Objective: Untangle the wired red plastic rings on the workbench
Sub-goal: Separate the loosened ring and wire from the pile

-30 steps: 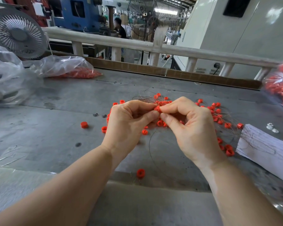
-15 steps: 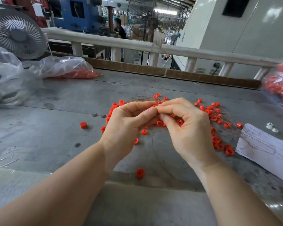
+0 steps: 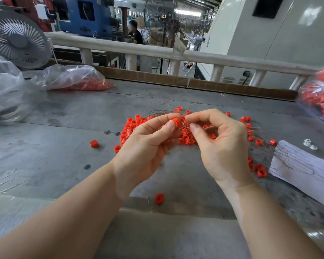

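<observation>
The big grey metal workbench fills the view. A clear plastic bag of red pieces lies at its far left, and a white sheet of paper lies at the right. In the middle sits the pile of small red plastic rings on thin wires. The left hand pinches one red ring between thumb and finger, just above the pile. The right hand is curled beside it (fingertips nearly touching the ring), pinching thin wire, I think.
</observation>
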The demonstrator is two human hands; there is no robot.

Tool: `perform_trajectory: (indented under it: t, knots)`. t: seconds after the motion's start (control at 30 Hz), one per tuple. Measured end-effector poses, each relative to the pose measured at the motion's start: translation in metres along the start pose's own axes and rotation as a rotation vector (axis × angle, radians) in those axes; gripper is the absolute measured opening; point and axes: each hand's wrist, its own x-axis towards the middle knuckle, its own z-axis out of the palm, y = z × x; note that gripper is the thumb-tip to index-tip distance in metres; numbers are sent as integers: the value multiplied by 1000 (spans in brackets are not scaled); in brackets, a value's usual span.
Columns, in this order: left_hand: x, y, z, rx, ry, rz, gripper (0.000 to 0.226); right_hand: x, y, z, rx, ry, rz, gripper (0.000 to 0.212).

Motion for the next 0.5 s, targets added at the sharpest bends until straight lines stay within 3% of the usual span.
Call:
perform_trajectory:
  t: [0.5]
  knots:
    - [3,3,-1,-213,31,-81,18,-1,-4,0,-10,-16,-45,25]
